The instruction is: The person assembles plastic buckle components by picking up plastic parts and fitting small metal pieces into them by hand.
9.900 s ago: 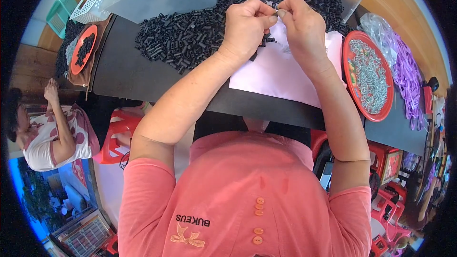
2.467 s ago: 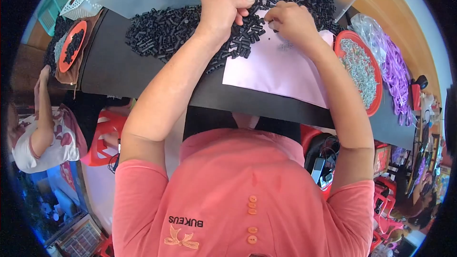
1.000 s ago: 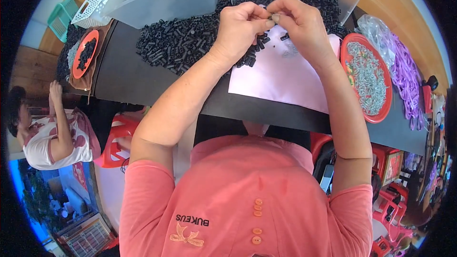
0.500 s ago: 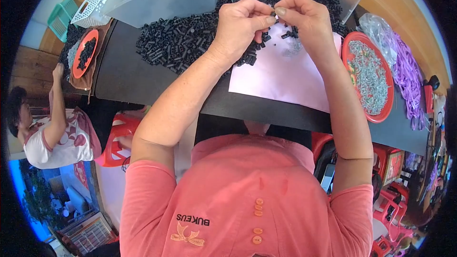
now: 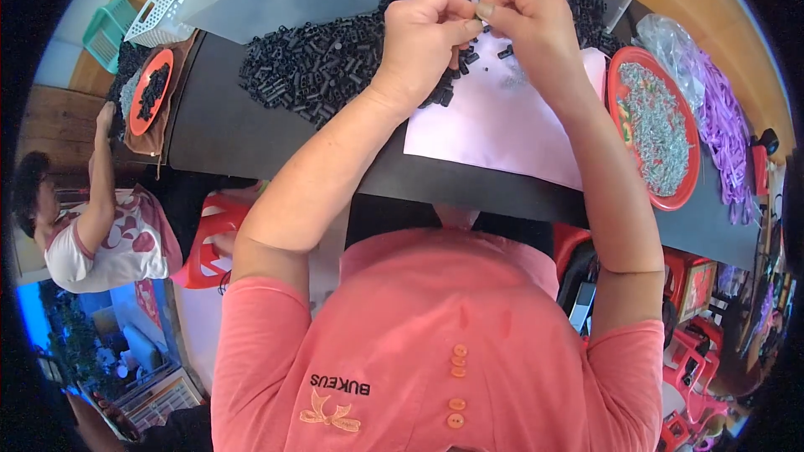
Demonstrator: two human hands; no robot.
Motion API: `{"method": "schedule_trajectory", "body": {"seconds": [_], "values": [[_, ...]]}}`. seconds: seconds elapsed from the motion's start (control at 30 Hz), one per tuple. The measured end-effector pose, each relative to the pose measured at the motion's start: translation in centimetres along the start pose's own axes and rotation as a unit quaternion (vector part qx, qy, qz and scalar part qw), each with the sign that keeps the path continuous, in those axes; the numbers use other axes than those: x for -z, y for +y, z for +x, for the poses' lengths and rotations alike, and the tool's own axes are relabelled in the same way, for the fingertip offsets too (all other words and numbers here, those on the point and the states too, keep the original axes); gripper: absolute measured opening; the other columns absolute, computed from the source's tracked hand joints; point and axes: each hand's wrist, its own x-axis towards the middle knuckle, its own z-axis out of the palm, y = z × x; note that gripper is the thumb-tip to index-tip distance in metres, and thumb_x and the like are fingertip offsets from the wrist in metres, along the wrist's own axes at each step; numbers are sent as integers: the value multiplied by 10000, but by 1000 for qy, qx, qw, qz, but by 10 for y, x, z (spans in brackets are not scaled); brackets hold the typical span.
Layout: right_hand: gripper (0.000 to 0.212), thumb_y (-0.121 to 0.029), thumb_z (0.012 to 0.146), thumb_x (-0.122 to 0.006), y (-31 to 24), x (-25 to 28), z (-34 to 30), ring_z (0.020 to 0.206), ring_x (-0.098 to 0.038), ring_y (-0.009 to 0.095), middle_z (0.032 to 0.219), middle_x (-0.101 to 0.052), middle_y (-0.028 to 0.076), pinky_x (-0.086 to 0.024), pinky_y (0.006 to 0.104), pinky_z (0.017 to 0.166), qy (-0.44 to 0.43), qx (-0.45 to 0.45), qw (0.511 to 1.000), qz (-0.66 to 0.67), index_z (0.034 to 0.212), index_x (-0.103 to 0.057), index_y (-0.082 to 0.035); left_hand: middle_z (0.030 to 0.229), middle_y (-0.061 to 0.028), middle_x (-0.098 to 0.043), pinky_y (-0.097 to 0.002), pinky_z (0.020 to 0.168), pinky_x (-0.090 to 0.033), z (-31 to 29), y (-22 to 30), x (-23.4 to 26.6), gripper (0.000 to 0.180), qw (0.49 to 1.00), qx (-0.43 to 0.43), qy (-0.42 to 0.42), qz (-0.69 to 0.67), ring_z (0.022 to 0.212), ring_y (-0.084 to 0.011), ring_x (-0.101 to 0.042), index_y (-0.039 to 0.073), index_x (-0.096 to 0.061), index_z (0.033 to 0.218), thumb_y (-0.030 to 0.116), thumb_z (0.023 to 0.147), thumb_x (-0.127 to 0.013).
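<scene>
Mid-piece right now, by the look of it. Got the left hand (image 5: 421, 42) and right hand (image 5: 536, 25) meeting fingertip to fingertip above the far end of a pink sheet (image 5: 494, 134), both pinched, seemingly on a tiny part (image 5: 477, 18), but too covered to tell exactly what. Can't pick out any finished pile, so no clue how much is done. Probably loads left though: a big heap of loose black pieces (image 5: 314, 71) on the dark table (image 5: 218, 134), plus more piled beyond the hands. Also a small cluster of silvery bits (image 5: 513, 75) on the sheet, and a red plate (image 5: 694, 163) full farther right.
</scene>
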Motion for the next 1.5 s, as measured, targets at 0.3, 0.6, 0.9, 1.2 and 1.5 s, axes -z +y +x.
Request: {"method": "schedule_trajectory", "body": {"seconds": [0.3, 0.6, 0.9, 1.2, 1.5], "values": [[174, -146, 813, -599, 14, -2, -2, 553, -549, 131, 623, -595, 57, -429, 300, 493, 24, -12, 996, 86, 860, -662, 9, 789, -106, -642, -247, 489, -487, 7, -6, 6, 138, 988, 88, -25, -126, 620, -142, -598, -68, -623, 943, 20, 841, -653], [178, -142, 807, -602, 6, 0, -5, 584, -587, 194, 651, -617, 115, -450, 333, 565, 24, 23, 999, -5, 884, -652, 10, 801, -116, -641, -260, 515, -496, 5, -2, 5, 125, 988, 104, -36, -109, 644, -148, -598, -67, -611, 965, 9, 865, -600], [243, -158, 711, -684, 5, -7, -10, 688, -641, 282, 837, -633, 100, -487, 373, 596, 3, 113, 980, -164, 914, -617, -41, 773, -133, -641, -266, 497, -501, 9, -9, 10, 91, 979, 115, -24, -164, 608, -178, -611, -75, -624, 874, -4, 822, -645], [212, -182, 639, -683, 14, -15, -8, 622, -607, 239, 741, -552, 62, -484, 365, 558, 128, 320, 882, -320, 788, -570, -83, 860, -125, -650, -276, 621, -528, 7, -10, 9, 131, 977, 126, -55, -166, 712, -184, -634, -71, -623, 957, 20, 871, -586], [153, -175, 643, -663, 16, -12, -6, 555, -577, 211, 632, -508, 33, -462, 341, 507, 146, 362, 867, -311, 677, -530, -107, 751, -157, -646, -274, 503, -508, 5, -4, 5, 119, 971, 130, -63, -192, 599, -214, -631, -87, -628, 860, 28, 836, -641]]}}
